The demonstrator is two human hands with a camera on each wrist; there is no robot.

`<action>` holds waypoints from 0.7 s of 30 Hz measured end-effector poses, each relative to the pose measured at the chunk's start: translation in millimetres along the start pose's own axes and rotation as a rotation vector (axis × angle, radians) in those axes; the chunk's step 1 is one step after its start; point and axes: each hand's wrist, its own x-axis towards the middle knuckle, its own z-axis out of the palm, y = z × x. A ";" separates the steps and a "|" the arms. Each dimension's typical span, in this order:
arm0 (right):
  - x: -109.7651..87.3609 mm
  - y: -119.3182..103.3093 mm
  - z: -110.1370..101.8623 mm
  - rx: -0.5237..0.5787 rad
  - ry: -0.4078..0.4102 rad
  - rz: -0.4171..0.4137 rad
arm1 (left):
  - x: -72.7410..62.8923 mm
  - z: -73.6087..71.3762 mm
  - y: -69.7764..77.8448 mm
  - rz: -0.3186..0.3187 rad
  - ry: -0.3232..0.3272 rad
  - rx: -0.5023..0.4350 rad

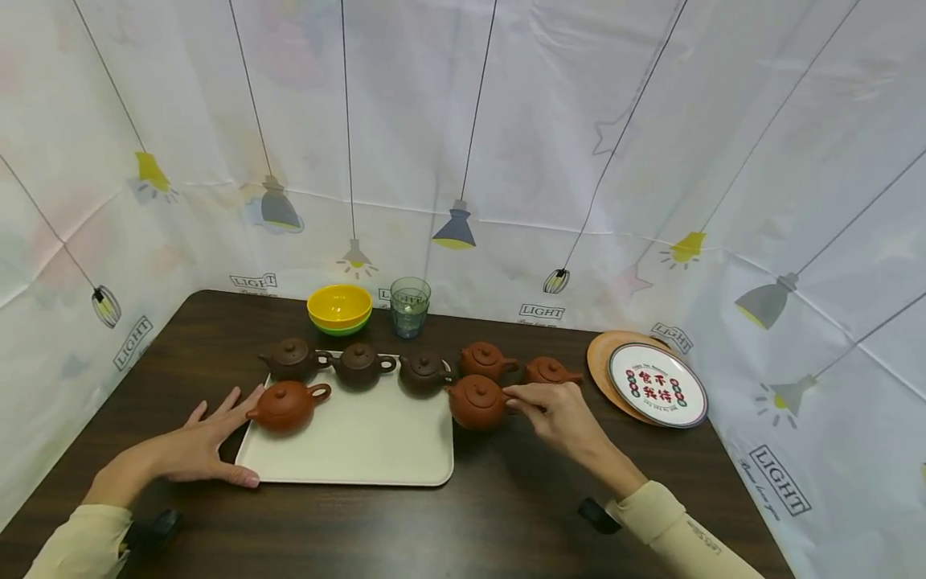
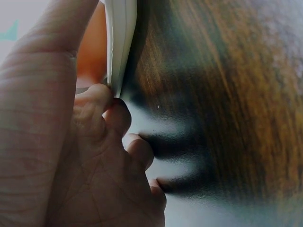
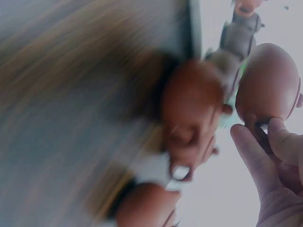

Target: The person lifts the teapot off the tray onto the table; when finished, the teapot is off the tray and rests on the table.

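My right hand (image 1: 560,414) pinches the handle of a reddish-brown clay teapot (image 1: 477,404). In the right wrist view this held teapot (image 3: 267,80) is raised above the level of the others. My left hand (image 1: 191,446) lies at the left edge of a cream tray (image 1: 362,450), fingers spread and thumb at its front corner. Fingertips touch the tray's side (image 2: 118,47) in the left wrist view. On the tray's left part sits another reddish-brown teapot (image 1: 285,408). Three dark brown teapots (image 1: 292,359) line the tray's back edge.
Two more reddish-brown teapots (image 1: 486,360) stand on the dark wooden table (image 1: 347,531), right of the tray. Behind are stacked yellow and green bowls (image 1: 340,304) and a glass (image 1: 409,310). A white plate (image 1: 658,414) with red characters overlaps a round wooden board (image 1: 599,362) at right.
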 end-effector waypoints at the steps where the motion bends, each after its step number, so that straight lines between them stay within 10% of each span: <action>1: -6.5 3.5 -4.8 -0.013 0.010 0.009 | -0.1 0.9 -0.4 0.001 -0.001 -0.001; 21: -84.9 60.1 -53.5 -0.197 0.091 0.113 | 2.4 4.8 -11.7 0.031 0.028 0.003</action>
